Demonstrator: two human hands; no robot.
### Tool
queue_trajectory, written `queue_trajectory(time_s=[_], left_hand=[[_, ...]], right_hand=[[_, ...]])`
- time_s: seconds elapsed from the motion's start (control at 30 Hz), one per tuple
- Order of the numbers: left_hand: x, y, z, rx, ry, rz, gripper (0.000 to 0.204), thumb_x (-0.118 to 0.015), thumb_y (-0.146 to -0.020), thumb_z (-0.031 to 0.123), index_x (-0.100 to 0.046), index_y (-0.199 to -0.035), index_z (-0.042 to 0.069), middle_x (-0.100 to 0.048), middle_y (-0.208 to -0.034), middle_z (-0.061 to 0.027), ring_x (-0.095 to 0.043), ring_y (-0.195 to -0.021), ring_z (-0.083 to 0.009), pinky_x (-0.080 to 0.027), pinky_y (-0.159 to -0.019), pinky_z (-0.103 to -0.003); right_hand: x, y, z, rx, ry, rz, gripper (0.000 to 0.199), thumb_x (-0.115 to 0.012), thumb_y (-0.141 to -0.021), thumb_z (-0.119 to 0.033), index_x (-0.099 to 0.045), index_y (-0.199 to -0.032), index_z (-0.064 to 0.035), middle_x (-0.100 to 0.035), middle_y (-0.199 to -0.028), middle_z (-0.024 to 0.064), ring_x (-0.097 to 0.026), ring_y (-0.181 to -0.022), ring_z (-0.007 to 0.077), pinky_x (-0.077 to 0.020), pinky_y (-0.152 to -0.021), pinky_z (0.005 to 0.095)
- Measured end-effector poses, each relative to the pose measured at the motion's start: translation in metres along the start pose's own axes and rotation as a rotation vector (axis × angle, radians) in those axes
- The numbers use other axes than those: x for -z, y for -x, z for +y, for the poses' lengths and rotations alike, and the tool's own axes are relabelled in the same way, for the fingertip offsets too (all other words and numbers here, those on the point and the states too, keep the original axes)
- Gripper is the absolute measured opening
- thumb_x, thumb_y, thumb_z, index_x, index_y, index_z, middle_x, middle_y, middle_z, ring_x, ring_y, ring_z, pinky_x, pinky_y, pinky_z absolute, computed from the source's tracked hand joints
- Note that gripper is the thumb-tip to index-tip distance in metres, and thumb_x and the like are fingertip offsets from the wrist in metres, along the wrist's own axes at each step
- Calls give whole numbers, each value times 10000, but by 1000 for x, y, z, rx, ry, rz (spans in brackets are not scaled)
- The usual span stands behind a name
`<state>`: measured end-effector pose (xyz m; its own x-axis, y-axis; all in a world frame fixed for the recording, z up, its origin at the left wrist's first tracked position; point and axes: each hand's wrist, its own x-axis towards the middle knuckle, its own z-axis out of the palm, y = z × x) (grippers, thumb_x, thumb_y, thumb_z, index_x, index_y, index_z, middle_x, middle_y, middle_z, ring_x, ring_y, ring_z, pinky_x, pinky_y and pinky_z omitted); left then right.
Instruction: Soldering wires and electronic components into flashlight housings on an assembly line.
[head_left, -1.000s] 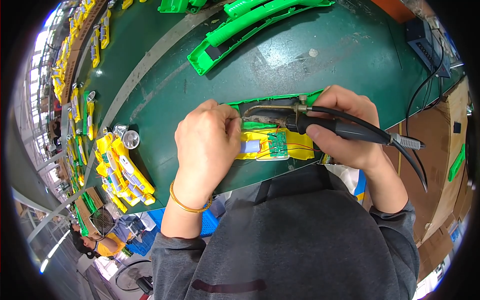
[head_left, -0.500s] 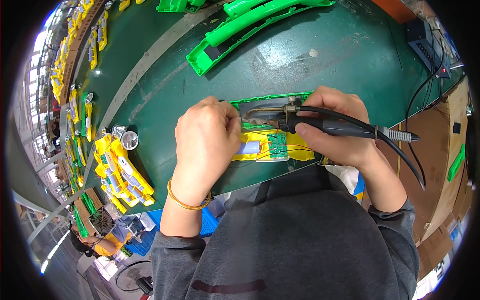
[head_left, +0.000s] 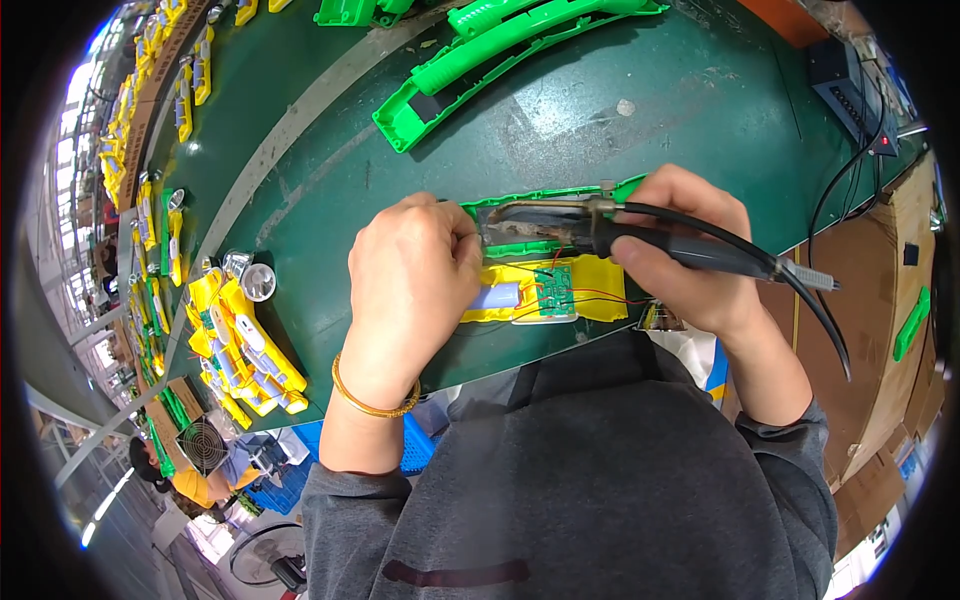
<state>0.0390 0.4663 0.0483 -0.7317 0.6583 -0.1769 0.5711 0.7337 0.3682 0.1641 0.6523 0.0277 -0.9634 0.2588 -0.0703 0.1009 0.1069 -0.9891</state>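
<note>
My right hand [head_left: 695,300] grips a black-handled soldering iron [head_left: 660,245] with a thin metal feed tube [head_left: 545,206] along its top. The iron's tip points left over a long green plastic housing [head_left: 540,248], close to my left fingers. My left hand [head_left: 408,285] is closed at the housing's left end; what its fingers pinch is hidden. Just below lies a yellow plastic housing [head_left: 605,275] with a purple battery cell [head_left: 496,296], a green circuit board [head_left: 553,290] and thin red and black wires, which run right toward a shiny piece [head_left: 660,317] at the table edge.
More green housings [head_left: 480,60] lie at the table's far side. Several yellow assemblies [head_left: 245,350] are piled at left beside clear lamp cups [head_left: 259,282]. A blue power unit [head_left: 845,90] with cables stands far right. A person [head_left: 195,485] works in the left background.
My right hand and the soldering iron have shifted slightly right, uncovering more of the green housing and yellow housing. The left hand stays in place. The background person has moved a little.
</note>
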Motion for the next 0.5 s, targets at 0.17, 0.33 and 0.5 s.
queue_trajectory(time_s=[0.17,0.33,0.5], left_hand=[[0,-1,1,23,-5,-11,58,-614,-667,73,-647,-655,27,-592,-676,-134,-596,-631,-320,-482,-577,-410],[1,-4,5,33,-57,-31,67,-631,-660,71,-667,-698,29,-603,-678,-118,-602,-616,-278,-476,-569,-371],[4,-5,11,49,-108,-54,98,-655,-650,73,-682,-734,31,-610,-680,-102,-603,-601,-238,-469,-565,-335]], right_hand=[[13,14,0,-45,-312,333,97,-610,-794,-29,-563,-877,-11,-580,-701,36,-527,-641,57,-411,-567,196],[18,19,14,-38,-358,381,149,-577,-826,-128,-533,-894,-3,-581,-718,78,-514,-614,92,-398,-568,206],[22,23,11,-66,-334,389,223,-575,-837,-206,-515,-910,-3,-569,-724,101,-500,-612,115,-385,-565,217]])
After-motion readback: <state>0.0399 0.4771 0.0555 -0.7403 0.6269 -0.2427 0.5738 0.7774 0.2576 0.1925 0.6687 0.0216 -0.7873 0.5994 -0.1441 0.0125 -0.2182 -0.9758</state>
